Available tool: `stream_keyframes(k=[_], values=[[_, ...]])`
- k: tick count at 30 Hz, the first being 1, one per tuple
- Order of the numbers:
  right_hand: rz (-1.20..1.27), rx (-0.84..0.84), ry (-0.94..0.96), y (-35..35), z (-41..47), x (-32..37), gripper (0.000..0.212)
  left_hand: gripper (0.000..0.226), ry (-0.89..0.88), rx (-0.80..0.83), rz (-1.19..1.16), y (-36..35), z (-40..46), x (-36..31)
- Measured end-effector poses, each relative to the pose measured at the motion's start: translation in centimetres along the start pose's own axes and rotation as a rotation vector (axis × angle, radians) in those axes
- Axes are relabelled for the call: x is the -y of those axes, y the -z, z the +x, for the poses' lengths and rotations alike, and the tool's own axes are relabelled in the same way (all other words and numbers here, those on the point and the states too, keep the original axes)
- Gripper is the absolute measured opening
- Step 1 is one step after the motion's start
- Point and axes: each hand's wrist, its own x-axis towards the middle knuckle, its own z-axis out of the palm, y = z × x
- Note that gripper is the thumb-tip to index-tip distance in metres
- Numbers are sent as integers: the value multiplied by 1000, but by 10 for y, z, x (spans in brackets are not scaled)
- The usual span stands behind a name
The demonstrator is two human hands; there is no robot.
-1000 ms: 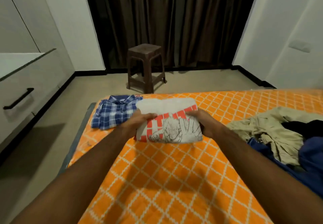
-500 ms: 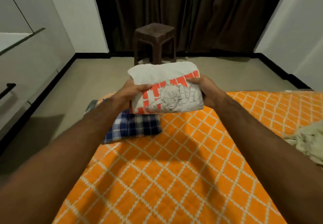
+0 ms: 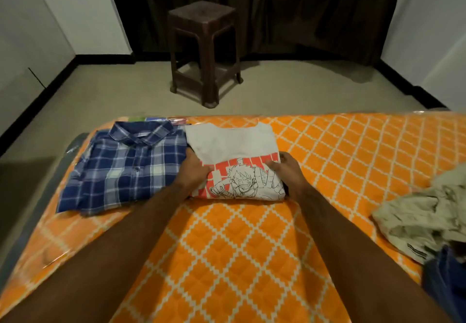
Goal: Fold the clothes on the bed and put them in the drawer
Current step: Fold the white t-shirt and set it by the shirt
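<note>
Folded tee (image 3: 234, 146) lies on bed (image 3: 252, 259), far edge, just right of folded plaid shirt (image 3: 126, 166), touching it. Left hand (image 3: 193, 171) grips tee's left side, right hand (image 3: 286, 171) grips its right side, fingers curled on fabric. Unfolded clothes (image 3: 426, 211) at right. Stool (image 3: 204, 50) on floor beyond.

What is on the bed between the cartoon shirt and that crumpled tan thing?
Nothing: in the head view, only bare orange bedsheet lies between the white cartoon T-shirt and the crumpled beige garment.
</note>
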Motion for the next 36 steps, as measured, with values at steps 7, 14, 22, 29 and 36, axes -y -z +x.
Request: stream_keyframes(k=[7, 14, 22, 29, 36], values=[[143, 68, -29, 13, -15, -14, 73, 67, -41, -59, 14, -5, -13, 1], [-89, -31, 203, 25, -122, -54, 63, 77, -492, -332, 327, -30, -137, 24], [-1152, -6, 574, 113, -247, -123, 57, 67, -639, 84, 1053, -133, -229, 77], [-1469, -98, 561, 243, -330, -124, 47, 62, -880, 246, 1190, -221, -309, 76], [-1557, -641, -69, 349, -391, -134, 83, 71, -702, 354, 1278, -232, -340, 62]])
